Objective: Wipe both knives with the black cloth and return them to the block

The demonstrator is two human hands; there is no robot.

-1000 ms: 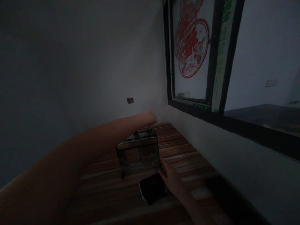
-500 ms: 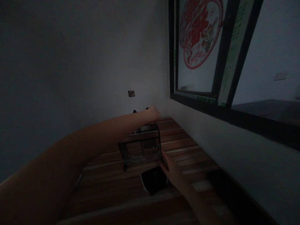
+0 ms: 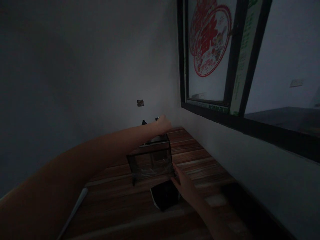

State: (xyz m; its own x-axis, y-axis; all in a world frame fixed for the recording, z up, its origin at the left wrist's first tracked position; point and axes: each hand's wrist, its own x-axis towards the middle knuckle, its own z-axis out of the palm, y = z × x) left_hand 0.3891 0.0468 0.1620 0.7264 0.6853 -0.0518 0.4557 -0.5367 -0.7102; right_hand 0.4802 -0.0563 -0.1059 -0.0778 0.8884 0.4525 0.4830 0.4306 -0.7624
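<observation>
A small clear box with black edges [image 3: 150,163], like a little tank, stands on the wood-striped surface. Reaching across its top, my left hand [image 3: 163,124] is closed near the far right corner; its fingers are turned away, so what they hold is hidden. At the near right corner, my right hand [image 3: 183,183] has its thumb and fingers around the box's edge. Just in front of the box lies a flat black piece with a pale edge [image 3: 165,195]. Small dark knobs [image 3: 144,122] show behind my left forearm. The scene is dim.
A pale wall [image 3: 112,83] with a small socket-like plate [image 3: 140,103] rises behind. To the right is a dark-framed window [image 3: 212,110] with red round stickers. A long white stick-like thing [image 3: 75,208] lies at the lower left, and a dark object [image 3: 240,203] at the right.
The view has shifted slightly, and more of the white stick-like thing shows at the lower left. My left hand is slightly lower against the box; my right hand stays at its corner.
</observation>
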